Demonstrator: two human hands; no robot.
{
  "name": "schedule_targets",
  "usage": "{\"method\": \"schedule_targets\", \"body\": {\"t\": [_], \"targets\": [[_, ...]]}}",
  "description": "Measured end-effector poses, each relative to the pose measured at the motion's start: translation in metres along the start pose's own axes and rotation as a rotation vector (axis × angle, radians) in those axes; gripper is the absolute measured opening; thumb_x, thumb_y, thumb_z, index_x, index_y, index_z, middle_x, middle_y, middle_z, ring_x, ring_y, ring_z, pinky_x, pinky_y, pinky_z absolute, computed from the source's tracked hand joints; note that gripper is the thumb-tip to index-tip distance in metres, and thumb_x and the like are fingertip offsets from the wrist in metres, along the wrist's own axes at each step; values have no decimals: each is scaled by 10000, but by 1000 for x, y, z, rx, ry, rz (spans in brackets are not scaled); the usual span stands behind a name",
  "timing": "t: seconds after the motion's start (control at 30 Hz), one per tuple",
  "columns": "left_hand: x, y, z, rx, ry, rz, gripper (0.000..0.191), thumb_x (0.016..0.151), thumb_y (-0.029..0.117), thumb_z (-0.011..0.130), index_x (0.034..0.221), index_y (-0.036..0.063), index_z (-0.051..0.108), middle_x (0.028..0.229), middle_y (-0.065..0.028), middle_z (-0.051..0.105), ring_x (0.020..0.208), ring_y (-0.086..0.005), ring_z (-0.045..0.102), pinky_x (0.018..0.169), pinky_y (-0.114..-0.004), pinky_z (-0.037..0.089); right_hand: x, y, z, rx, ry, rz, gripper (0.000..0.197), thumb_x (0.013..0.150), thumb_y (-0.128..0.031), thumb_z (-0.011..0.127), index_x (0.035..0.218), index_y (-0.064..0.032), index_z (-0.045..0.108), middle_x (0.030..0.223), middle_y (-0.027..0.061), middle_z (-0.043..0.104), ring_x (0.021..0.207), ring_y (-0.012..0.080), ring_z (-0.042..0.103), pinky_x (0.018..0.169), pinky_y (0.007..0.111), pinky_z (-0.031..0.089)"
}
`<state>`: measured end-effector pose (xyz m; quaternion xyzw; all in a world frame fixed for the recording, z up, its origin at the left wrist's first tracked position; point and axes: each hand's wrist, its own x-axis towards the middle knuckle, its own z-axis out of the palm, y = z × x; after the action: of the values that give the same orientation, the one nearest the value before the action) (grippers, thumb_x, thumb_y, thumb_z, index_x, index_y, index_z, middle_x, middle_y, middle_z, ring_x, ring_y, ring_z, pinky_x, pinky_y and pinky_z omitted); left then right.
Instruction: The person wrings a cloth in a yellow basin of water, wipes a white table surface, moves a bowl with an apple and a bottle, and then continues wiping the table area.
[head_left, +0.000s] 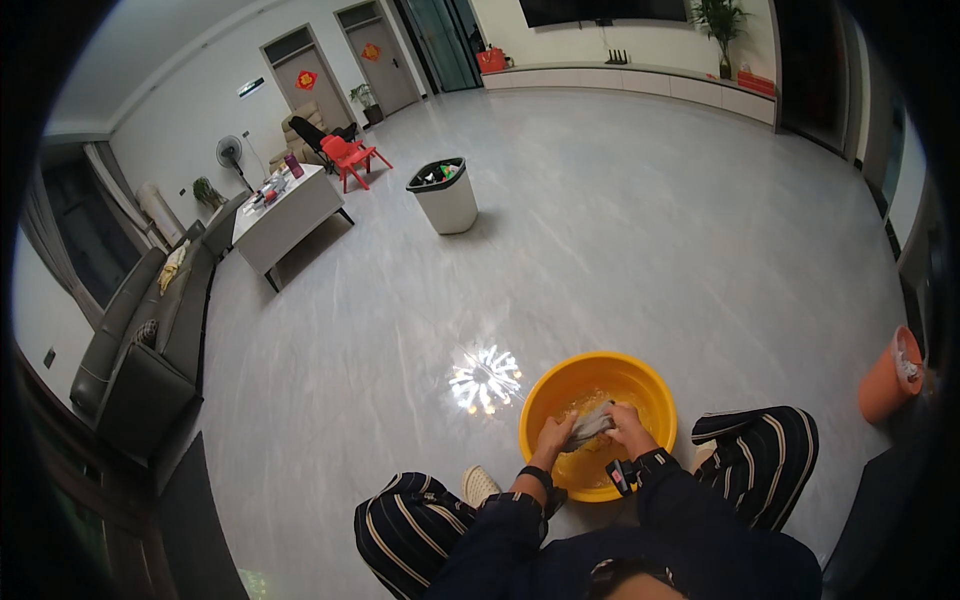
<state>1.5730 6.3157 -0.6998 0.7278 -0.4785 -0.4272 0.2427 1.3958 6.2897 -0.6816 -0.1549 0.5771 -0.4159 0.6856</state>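
Note:
A yellow plastic basin (532, 375) stands on the floor between my knees, with some water in its bottom. Inside its rim, both hands grip a wet grey cloth (590, 426), bunched up just over the water. My left hand (555, 435) holds the cloth's left end. At the right end, my right hand (627, 424) has its fingers closed on the fabric. Straps circle both wrists, and a small black device (621, 477) sits at the right one.
A grey waste bin (448, 206) with a black liner stands ahead on the glossy tiled floor (360, 322). An orange bin (885, 382) is at far right. Leftward are a white coffee table (292, 225), a dark leather sofa (169, 330) and a red plastic chair (349, 154).

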Motion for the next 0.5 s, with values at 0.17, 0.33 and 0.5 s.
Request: {"method": "schedule_targets", "body": {"t": [0.17, 0.33, 0.5], "targets": [[-19, 20, 2, 534, -206, 247, 747, 621, 415, 747, 1196, 34, 461, 1089, -266, 531, 997, -389, 542, 854, -398, 449, 8, 16, -27, -742, 257, -119, 516, 679, -46, 640, 1170, -20, 485, 992, 182, 590, 902, 297, 584, 725, 370, 482], [3, -37, 27, 450, 37, 350, 611, 650, 191, 720, 1197, 112, 458, 1079, -256, 527, 968, -421, 545, 791, -428, 466, 8, 3, -23, -1049, 151, -383, 336, 653, -129, 684, 977, -54, 637, 921, 165, 632, 892, 313, 598, 735, 364, 468], [12, 7, 2, 319, -201, 229, 394, 712, 217, 624, 1082, 92, 569, 911, -205, 618, 892, -349, 597, 729, -405, 475, 17, 6, -28, -1117, -283, -559, 313, 627, -325, 709, 831, -89, 685, 825, 125, 645, 845, 288, 599, 739, 372, 459]]}}
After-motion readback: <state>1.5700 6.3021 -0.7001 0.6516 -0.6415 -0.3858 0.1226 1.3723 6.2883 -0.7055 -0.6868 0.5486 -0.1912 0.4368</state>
